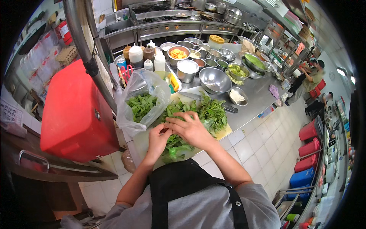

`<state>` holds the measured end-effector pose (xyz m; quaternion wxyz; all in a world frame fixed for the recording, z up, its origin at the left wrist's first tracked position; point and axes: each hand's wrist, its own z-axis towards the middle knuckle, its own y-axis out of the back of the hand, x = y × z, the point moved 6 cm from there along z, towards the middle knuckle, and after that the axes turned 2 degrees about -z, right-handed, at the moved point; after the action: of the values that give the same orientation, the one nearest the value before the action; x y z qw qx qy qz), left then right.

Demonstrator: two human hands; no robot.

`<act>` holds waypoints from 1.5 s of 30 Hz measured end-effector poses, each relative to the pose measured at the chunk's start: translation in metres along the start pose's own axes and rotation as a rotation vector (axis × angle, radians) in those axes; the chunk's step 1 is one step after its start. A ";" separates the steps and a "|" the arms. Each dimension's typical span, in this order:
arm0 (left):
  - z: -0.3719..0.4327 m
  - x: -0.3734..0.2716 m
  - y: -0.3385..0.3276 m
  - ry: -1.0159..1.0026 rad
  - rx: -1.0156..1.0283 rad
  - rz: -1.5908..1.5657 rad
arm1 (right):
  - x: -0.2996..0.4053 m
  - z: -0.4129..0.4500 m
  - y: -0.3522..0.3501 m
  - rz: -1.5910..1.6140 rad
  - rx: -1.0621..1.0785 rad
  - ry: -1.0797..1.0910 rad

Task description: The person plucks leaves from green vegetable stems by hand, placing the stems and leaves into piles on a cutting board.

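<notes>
Leafy green herbs point(213, 114) lie heaped on a pale cutting board point(140, 144). Over the heap, my left hand point(160, 137) and my right hand point(190, 127) meet at the fingertips, which are pinched together; whether a stem or leaf is between them is too small to tell. A clear plastic bag point(161, 98) holding picked green leaves point(140, 106) stands open at the left of the board. Behind the herbs lies a knife with a black handle point(230, 108). Green plastic wrapping point(174, 153) is at the board's near edge.
Beyond the board are a large steel bowl point(215, 80), a small bowl with something white point(238, 96), squeeze bottles point(135, 55) and red-handled scissors point(125, 73). A red box point(77, 114) stands at the left beside a metal post point(83, 48). Several people are far off at the right.
</notes>
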<state>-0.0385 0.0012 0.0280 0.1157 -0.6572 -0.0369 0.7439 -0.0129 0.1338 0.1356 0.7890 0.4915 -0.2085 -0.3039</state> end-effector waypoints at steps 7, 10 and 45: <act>-0.005 0.000 0.003 0.085 0.051 0.011 | -0.020 -0.003 -0.004 0.103 -0.054 0.014; -0.004 0.002 0.004 0.167 0.022 -0.102 | -0.015 -0.002 -0.009 0.034 -0.077 0.056; -0.009 0.043 0.012 0.219 -0.163 -0.193 | -0.003 0.001 -0.061 0.447 -0.014 -0.259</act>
<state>-0.0361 -0.0018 -0.0171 0.1364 -0.7350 -0.1473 0.6476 -0.0327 0.1149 0.0807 0.8067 0.3849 -0.4090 -0.1836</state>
